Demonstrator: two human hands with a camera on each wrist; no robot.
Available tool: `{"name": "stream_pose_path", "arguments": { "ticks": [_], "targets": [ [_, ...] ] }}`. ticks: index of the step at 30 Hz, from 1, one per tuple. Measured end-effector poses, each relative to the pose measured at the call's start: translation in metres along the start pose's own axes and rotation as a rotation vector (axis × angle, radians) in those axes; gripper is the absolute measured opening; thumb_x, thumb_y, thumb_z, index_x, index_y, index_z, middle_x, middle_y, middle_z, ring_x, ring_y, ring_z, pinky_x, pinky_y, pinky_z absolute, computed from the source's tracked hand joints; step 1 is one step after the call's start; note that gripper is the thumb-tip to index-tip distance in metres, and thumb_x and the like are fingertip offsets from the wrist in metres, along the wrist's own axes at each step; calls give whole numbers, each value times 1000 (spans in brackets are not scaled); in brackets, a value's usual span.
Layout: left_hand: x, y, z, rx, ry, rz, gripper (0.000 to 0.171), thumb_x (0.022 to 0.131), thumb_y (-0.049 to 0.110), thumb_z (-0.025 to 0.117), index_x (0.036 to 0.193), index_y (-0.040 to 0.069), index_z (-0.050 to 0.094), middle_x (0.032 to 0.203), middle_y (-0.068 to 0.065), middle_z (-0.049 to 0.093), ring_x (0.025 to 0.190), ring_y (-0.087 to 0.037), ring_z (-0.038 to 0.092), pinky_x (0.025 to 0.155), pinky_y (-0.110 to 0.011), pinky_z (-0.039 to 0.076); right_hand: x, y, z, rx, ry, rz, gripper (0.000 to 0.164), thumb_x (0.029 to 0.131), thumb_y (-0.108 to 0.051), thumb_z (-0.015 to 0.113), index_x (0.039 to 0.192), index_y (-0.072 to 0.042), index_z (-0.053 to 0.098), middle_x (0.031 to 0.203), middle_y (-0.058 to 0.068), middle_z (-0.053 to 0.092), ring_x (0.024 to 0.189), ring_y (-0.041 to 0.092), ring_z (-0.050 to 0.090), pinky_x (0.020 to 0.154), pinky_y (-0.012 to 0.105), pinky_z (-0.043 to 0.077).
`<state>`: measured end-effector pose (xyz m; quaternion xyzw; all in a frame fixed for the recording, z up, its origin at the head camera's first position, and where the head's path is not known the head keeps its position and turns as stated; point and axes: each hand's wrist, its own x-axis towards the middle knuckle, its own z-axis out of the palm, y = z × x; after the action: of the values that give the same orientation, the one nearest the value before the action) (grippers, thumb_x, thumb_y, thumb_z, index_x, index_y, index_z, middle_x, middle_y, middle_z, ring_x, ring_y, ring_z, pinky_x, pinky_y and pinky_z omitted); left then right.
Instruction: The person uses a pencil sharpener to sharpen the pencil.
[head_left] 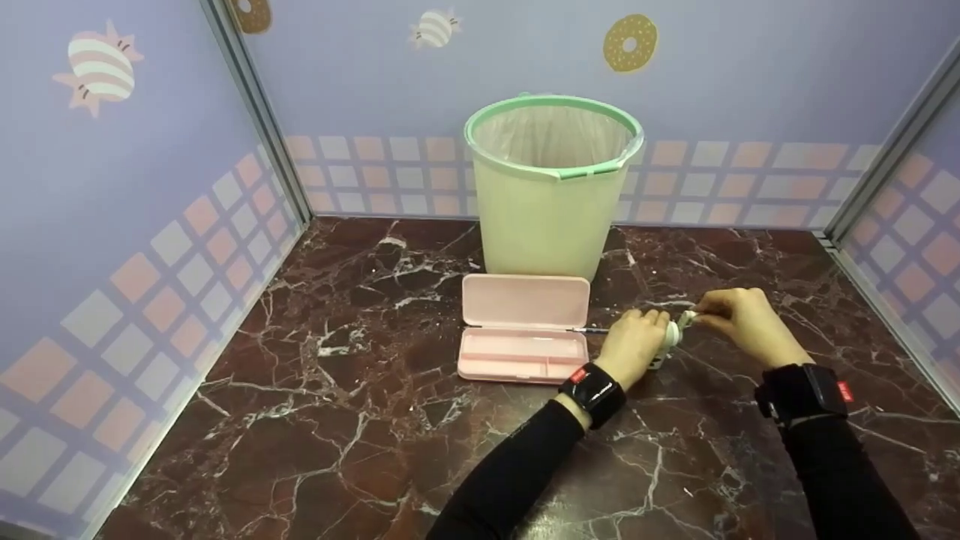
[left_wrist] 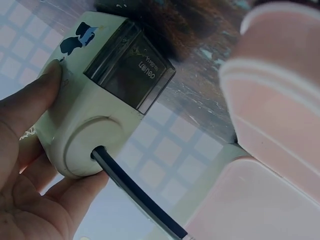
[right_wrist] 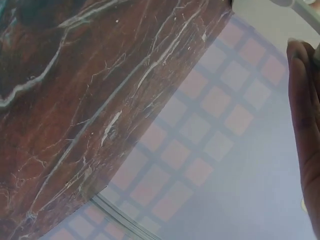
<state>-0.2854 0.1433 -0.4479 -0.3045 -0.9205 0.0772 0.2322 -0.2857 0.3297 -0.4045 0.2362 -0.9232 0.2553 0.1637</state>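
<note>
My left hand [head_left: 632, 345] grips the body of a pale crank pencil sharpener [left_wrist: 75, 115], thumb on one side and fingers on the other. A dark pencil [left_wrist: 139, 194] sticks out of the round hole in its front. The sharpener has a dark see-through shavings drawer [left_wrist: 132, 70] and a blue animal print. At its back, my right hand [head_left: 742, 319] pinches the crank handle [head_left: 687, 318] between thumb and fingers. In the right wrist view only part of that hand [right_wrist: 306, 125] shows, at the right edge. The pencil's tip is hidden inside the sharpener.
Just left of my left hand, a pink pencil case [head_left: 521, 345] lies open, its lid [head_left: 525, 300] tipped back. Behind it stands a pale green bin [head_left: 551, 217] with a liner. Patterned panels [head_left: 375, 82] enclose the marbled tabletop [head_left: 337, 435] at the back and sides.
</note>
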Motion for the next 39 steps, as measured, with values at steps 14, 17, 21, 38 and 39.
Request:
{"name": "stream_pose_path", "arguments": {
  "ticks": [14, 17, 21, 38, 39],
  "targets": [
    [-1, 0, 1, -21, 10, 12, 36, 95, 21, 52, 130, 21, 63, 118, 9, 69, 97, -8, 65, 91, -19, 51, 10, 10, 27, -82, 127, 21, 7, 77, 8, 74, 82, 5, 70, 80, 21, 73, 70, 33, 69, 63, 41, 55],
    [-2, 0, 1, -14, 14, 17, 36, 95, 21, 53, 130, 21, 64, 117, 9, 69, 96, -8, 65, 90, -19, 51, 12, 14, 32, -86, 125, 18, 6, 78, 9, 73, 81, 5, 70, 79, 20, 73, 69, 32, 69, 63, 43, 55],
    [-2, -1, 1, -3, 20, 17, 35, 95, 22, 54, 129, 22, 64, 116, 9, 69, 94, -8, 65, 87, -18, 52, 13, 16, 36, -89, 113, 15, 6, 78, 9, 73, 80, 5, 69, 78, 19, 72, 68, 32, 68, 63, 44, 54],
    [-1, -1, 1, -9, -9, 4, 38, 94, 21, 54, 132, 21, 62, 121, 8, 68, 99, -9, 64, 92, -20, 51, 14, 21, 44, -53, 51, 94, 6, 80, 9, 71, 86, 8, 71, 84, 25, 72, 76, 39, 69, 68, 48, 55],
    [-1, 0, 1, -15, -10, 2, 39, 94, 21, 54, 132, 21, 62, 121, 8, 68, 100, -9, 64, 93, -20, 51, 14, 22, 45, -55, 41, 95, 6, 80, 9, 71, 86, 8, 71, 84, 25, 72, 76, 39, 69, 69, 50, 55]
  ]
}}
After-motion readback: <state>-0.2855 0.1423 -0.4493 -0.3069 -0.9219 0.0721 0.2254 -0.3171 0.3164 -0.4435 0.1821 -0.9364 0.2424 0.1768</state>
